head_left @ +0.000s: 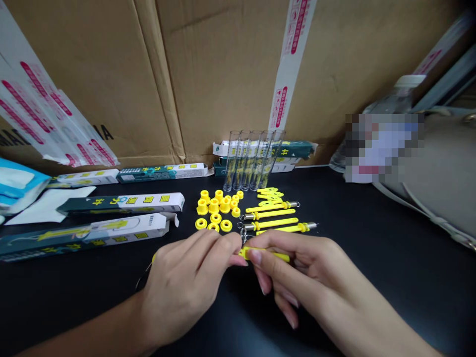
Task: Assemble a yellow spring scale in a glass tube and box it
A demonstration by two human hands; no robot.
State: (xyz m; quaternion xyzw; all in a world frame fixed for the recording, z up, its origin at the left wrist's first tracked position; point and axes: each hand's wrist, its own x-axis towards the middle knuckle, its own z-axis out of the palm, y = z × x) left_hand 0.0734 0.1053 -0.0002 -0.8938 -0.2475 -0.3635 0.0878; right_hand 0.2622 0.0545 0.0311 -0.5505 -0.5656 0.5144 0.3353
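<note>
Between my two hands is a slim yellow plastic rod (281,257). My right hand (297,267) pinches it between thumb and forefinger, its other fingers curled loosely below. My left hand (193,267) closes its fingertips at the rod's left end, and its grip is partly hidden. A small metal coil or ring (243,235) shows just above the fingertips; whether it is held I cannot tell. Just beyond lie several yellow rods with metal springs (275,214). Left of them are yellow collars (213,206) and rings (226,225). A thin wire loop (140,280) with a yellow bit pokes out behind my left hand.
Several clear tubes (243,163) stand upright at the back, before printed boxes (297,148). More long boxes (122,202) lie at left beside a blue tissue pack (22,183). A plastic bottle (403,99) and grey bag (442,173) are at right. A large carton (223,64) walls the back.
</note>
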